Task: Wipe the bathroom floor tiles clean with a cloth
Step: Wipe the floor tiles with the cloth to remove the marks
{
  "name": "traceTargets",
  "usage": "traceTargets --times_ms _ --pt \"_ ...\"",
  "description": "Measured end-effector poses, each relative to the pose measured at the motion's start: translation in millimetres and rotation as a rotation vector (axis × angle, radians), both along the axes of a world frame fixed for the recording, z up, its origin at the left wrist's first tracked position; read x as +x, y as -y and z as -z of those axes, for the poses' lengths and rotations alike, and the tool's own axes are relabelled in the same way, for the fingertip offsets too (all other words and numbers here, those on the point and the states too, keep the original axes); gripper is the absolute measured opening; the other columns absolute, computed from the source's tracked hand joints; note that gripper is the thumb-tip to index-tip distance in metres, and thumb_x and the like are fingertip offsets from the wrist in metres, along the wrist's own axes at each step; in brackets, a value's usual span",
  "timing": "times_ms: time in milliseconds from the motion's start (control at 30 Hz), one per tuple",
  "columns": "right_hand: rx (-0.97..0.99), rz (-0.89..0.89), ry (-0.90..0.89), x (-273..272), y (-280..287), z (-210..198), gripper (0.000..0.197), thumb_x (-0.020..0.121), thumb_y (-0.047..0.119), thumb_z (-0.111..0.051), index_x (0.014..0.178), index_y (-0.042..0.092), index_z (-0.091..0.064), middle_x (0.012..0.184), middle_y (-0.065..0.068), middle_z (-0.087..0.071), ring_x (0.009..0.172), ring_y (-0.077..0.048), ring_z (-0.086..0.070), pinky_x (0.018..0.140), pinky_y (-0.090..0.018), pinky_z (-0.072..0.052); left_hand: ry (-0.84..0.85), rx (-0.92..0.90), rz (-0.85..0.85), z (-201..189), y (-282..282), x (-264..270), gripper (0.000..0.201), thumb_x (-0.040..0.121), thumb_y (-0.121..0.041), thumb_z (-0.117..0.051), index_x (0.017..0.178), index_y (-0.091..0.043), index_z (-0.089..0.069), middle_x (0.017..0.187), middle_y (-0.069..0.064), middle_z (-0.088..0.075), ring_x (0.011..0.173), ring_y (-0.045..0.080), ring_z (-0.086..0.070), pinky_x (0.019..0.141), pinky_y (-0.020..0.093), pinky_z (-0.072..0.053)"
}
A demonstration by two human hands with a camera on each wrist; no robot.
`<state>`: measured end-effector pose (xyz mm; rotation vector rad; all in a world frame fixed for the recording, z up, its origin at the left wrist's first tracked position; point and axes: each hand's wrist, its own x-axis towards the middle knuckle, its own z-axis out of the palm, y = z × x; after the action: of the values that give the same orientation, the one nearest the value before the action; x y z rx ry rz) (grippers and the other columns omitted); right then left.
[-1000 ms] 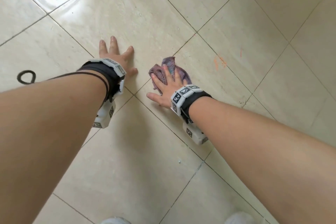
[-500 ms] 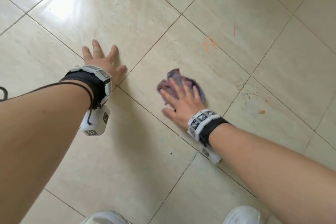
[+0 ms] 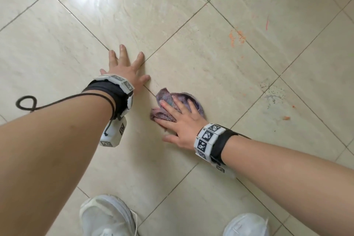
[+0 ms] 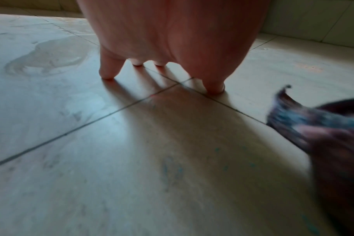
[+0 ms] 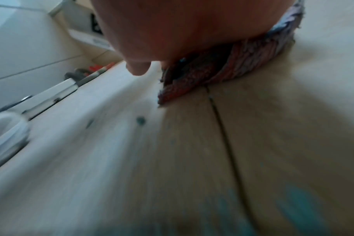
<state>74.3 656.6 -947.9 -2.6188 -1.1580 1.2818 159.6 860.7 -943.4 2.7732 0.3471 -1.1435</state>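
A crumpled purple cloth [image 3: 197, 104] lies on the beige floor tiles [image 3: 191, 59], just right of a grout line. My right hand [image 3: 181, 120] presses flat on it with straight, spread fingers, and its thumb lies on bare tile. The right wrist view shows the palm [image 5: 172, 32] over the bunched cloth [image 5: 222, 71]. About a hand's width to the left, my left hand [image 3: 125, 67] is planted flat on the floor with fingers spread. Its fingertips [image 4: 108, 73] touch the tile, and the blurred cloth [image 4: 313, 124] is at the right edge.
Orange smears [image 3: 237, 37], a red streak [image 3: 266, 22] and a grey splatter [image 3: 274, 96] mark tiles to the far right. Faint blue specks [image 4: 172, 167] lie near my left hand. My white shoes [image 3: 107, 216] stand close behind the hands. A black cable loop [image 3: 25, 102] lies left.
My right hand slid the cloth out to the right, then back left toward my left hand. The left hand stayed planted on the floor.
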Motion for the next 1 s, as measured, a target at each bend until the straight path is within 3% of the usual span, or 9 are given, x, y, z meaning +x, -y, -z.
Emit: traceTargets --times_ms 167,267,367,500,633,800,1000 --pt "-0.034 -0.131 0.005 -2 49 -1 0.064 0.089 0.068 -0.011 0.150 0.051 -0.007 0.145 0.016 0.034 0.142 -0.017 0.030 0.116 -0.055 0.010 -0.029 0.026 -0.014 -3 8 -4 0.075 0.096 -0.061 -0.039 0.152 -0.046 0.008 0.160 0.002 0.028 0.147 0.034 0.021 0.115 0.065 -0.014" --pt "-0.067 -0.024 0.029 20 55 -1 0.056 0.098 0.062 -0.022 0.150 0.052 -0.004 0.151 0.017 0.032 0.146 -0.020 0.025 0.116 -0.054 0.012 -0.038 0.077 0.016 -8 15 -5 0.076 0.097 -0.062 -0.036 0.153 -0.041 0.010 0.160 0.007 0.026 0.146 0.040 0.018 0.120 0.052 -0.001" --pt "-0.039 0.106 0.073 39 36 0 0.056 0.098 0.061 -0.025 0.150 0.051 -0.005 0.159 0.012 0.024 0.146 -0.022 0.024 0.115 -0.055 0.013 -0.043 0.102 0.014 -13 19 -4 0.076 0.098 -0.060 -0.036 0.153 -0.040 0.011 0.160 0.008 0.026 0.146 0.041 0.018 0.120 0.048 0.004" --pt "-0.031 0.211 0.098 46 16 4 0.059 0.096 0.063 -0.025 0.150 0.052 -0.004 0.159 0.009 0.024 0.145 -0.024 0.027 0.115 -0.057 0.014 -0.036 0.091 -0.004 -11 21 -6 0.075 0.098 -0.061 -0.036 0.154 -0.041 0.010 0.161 0.007 0.025 0.147 0.040 0.018 0.120 0.051 0.002" --pt "-0.025 0.227 0.094 37 10 8 0.060 0.096 0.065 -0.024 0.150 0.051 -0.002 0.159 0.006 0.027 0.145 -0.027 0.027 0.115 -0.057 0.015 -0.010 -0.011 -0.091 -3 15 -26 0.072 0.097 -0.059 -0.040 0.152 -0.049 0.005 0.160 -0.002 0.027 0.147 0.031 0.021 0.114 0.066 -0.010" --pt "0.006 0.109 0.072 20 3 5 0.057 0.097 0.063 -0.025 0.150 0.051 -0.007 0.160 0.006 0.024 0.146 -0.028 0.025 0.113 -0.058 0.015 0.014 -0.024 -0.088 1 10 -56 0.069 0.098 -0.058 -0.037 0.152 -0.049 0.004 0.160 -0.005 0.028 0.148 0.024 0.022 0.114 0.066 -0.009" --pt "0.025 -0.041 0.020 -11 0 0 0.056 0.098 0.061 -0.025 0.150 0.050 -0.009 0.160 0.007 0.025 0.145 -0.026 0.026 0.114 -0.057 0.014 0.070 -0.003 -0.095 7 12 -89 0.065 0.100 -0.057 -0.030 0.153 -0.045 0.007 0.160 0.000 0.026 0.149 0.026 0.019 0.116 0.064 -0.006"
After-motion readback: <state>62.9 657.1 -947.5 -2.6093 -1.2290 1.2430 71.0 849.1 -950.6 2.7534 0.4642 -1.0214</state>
